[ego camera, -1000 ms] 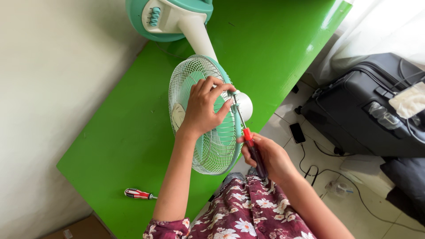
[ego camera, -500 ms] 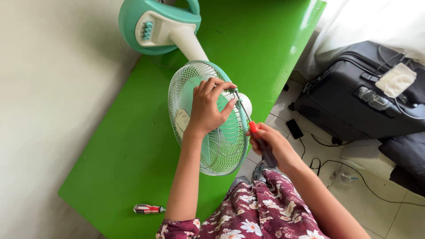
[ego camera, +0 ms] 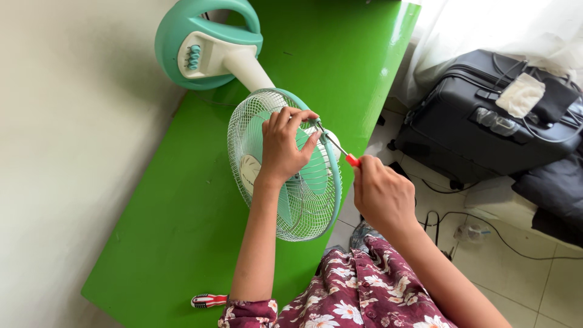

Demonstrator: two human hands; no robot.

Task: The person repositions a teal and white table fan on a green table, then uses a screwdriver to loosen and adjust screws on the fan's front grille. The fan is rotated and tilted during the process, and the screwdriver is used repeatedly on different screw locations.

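A teal and white table fan lies on its side on the green table (ego camera: 182, 200), its round base (ego camera: 203, 42) at the far end. My left hand (ego camera: 282, 146) rests on the white wire grille (ego camera: 285, 200), fingers curled over its teal rim. My right hand (ego camera: 379, 197) grips a screwdriver with a red handle (ego camera: 352, 160); its metal shaft points at the rim just by my left fingertips.
A second red-handled screwdriver (ego camera: 208, 300) lies near the table's front edge. To the right on the tiled floor stand a dark suitcase (ego camera: 486, 130), a dark bag (ego camera: 555, 194) and loose cables (ego camera: 480, 228). A pale wall runs along the left.
The view has shifted, so the fan sits lower and nearer the middle. Both hands stay in the same grip at the grille's rim.
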